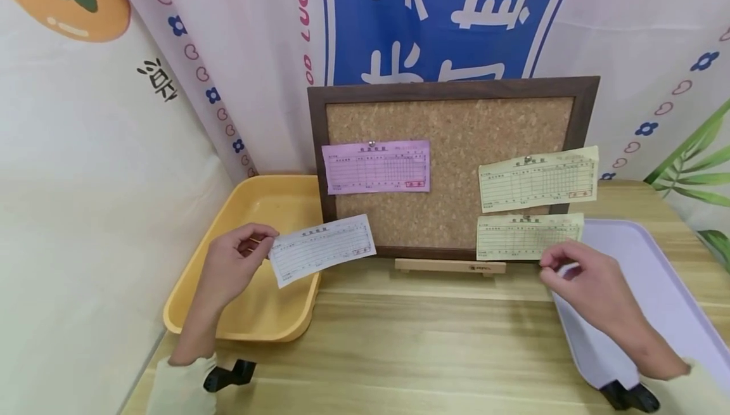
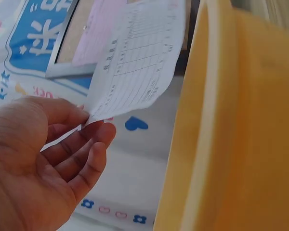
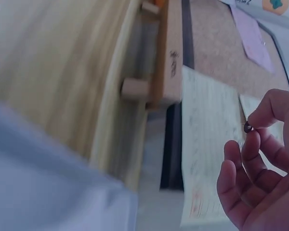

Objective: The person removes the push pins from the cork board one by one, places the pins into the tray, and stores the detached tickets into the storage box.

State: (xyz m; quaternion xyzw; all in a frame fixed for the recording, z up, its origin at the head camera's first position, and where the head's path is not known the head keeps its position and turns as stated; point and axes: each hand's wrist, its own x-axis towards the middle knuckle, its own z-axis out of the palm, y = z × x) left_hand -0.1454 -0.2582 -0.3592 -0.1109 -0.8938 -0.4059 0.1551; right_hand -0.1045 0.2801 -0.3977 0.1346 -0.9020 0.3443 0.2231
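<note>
One left hand (image 1: 235, 264), at left in the head view, is pinching a white slip (image 1: 322, 250) by its left end; the slip's long axis is rising gently rightward, its free end overlapping the corkboard's (image 1: 453, 168) lower left corner. At right, the right hand (image 1: 593, 285) is pinching a small dark pin (image 3: 247, 127). Near centre, a purple slip (image 1: 377, 169) is hanging almost level.

The table (image 1: 422, 339) shows light wood grain. On it stand a yellow tray (image 1: 268, 304), a wooden stand (image 1: 439, 267) and a lilac tray (image 1: 621, 244).
</note>
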